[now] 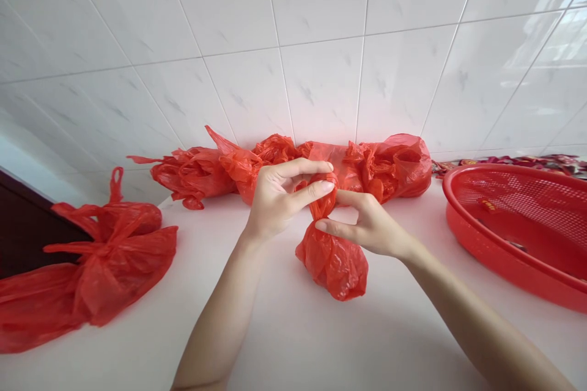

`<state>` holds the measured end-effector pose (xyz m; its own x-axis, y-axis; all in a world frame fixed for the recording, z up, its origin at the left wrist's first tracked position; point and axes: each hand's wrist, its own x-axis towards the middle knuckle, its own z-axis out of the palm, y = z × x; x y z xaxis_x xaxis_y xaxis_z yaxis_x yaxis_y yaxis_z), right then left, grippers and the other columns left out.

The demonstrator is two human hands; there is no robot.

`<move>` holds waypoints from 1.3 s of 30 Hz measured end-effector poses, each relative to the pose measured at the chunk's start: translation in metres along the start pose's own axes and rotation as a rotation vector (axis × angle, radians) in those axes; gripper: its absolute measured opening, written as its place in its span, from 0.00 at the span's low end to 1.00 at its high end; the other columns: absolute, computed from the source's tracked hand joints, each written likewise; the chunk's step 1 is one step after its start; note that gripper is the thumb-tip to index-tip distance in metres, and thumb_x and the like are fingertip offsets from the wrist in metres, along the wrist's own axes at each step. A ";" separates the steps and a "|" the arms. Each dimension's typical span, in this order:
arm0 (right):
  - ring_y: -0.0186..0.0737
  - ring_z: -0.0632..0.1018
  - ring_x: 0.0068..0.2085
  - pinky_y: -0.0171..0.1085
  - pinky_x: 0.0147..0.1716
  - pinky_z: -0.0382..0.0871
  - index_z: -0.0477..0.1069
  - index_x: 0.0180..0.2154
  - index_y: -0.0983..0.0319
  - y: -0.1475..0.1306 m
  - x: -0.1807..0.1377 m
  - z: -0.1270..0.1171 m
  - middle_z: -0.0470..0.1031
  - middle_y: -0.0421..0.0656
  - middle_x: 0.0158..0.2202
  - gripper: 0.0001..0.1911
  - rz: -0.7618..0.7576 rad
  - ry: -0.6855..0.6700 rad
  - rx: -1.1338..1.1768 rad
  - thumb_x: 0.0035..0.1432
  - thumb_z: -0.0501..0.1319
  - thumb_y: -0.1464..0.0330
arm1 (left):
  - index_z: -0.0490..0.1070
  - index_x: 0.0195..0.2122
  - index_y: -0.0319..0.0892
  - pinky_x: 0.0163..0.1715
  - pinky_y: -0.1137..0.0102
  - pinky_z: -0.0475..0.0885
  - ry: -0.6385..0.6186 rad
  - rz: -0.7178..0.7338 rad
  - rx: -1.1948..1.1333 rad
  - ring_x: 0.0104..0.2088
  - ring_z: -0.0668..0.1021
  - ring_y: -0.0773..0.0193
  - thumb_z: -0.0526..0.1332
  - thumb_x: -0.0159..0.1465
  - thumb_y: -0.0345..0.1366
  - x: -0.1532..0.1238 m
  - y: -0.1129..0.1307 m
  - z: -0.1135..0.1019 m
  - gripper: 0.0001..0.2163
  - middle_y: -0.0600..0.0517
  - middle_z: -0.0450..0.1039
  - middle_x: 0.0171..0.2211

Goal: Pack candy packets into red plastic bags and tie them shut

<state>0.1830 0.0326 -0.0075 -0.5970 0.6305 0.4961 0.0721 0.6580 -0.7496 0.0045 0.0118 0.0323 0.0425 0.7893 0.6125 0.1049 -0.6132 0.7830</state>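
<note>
A small red plastic bag point(334, 263) hangs or rests upright in front of me, its lower part bulging and its neck gathered tight. My left hand point(287, 192) is closed on the bag's twisted top, pinching it between thumb and fingers. Just below, my right hand point(367, 223) grips the neck, with the thumb pressed across the front and the other fingers partly hidden behind. What the bag contains cannot be made out through the plastic.
Several crumpled red plastic bags point(195, 174) line the tiled wall point(321, 85). More tied red bags point(123, 263) lie on the white table point(284, 342) at left, beside a dark panel point(32, 226). At right stands a red perforated basket point(499, 256) with small items inside; colourful wrappers point(527, 162) lie behind it.
</note>
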 end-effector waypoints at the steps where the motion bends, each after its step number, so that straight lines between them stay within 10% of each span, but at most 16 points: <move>1: 0.39 0.78 0.37 0.39 0.38 0.75 0.71 0.34 0.60 0.001 0.000 0.002 0.77 0.40 0.34 0.11 0.014 -0.033 0.010 0.63 0.65 0.59 | 0.84 0.35 0.46 0.38 0.66 0.81 0.018 0.000 0.007 0.36 0.84 0.60 0.74 0.54 0.32 0.000 0.000 0.000 0.07 0.52 0.84 0.34; 19: 0.31 0.59 0.26 0.33 0.25 0.57 0.58 0.24 0.59 0.012 0.000 0.017 0.56 0.33 0.24 0.19 0.095 -0.096 -0.043 0.60 0.64 0.62 | 0.83 0.34 0.44 0.35 0.66 0.80 0.154 0.032 -0.059 0.32 0.82 0.63 0.75 0.52 0.32 0.005 -0.005 -0.008 0.08 0.52 0.82 0.32; 39: 0.33 0.65 0.27 0.35 0.27 0.63 0.68 0.27 0.61 0.007 -0.002 0.014 0.66 0.36 0.24 0.16 0.057 -0.262 0.050 0.64 0.63 0.59 | 0.80 0.32 0.43 0.29 0.70 0.76 0.236 0.036 -0.128 0.25 0.78 0.69 0.73 0.51 0.31 0.013 -0.010 -0.015 0.07 0.54 0.80 0.30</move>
<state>0.1733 0.0307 -0.0199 -0.7803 0.5331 0.3269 0.0754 0.5992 -0.7971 -0.0114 0.0273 0.0339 -0.1908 0.7471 0.6367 -0.0200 -0.6515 0.7584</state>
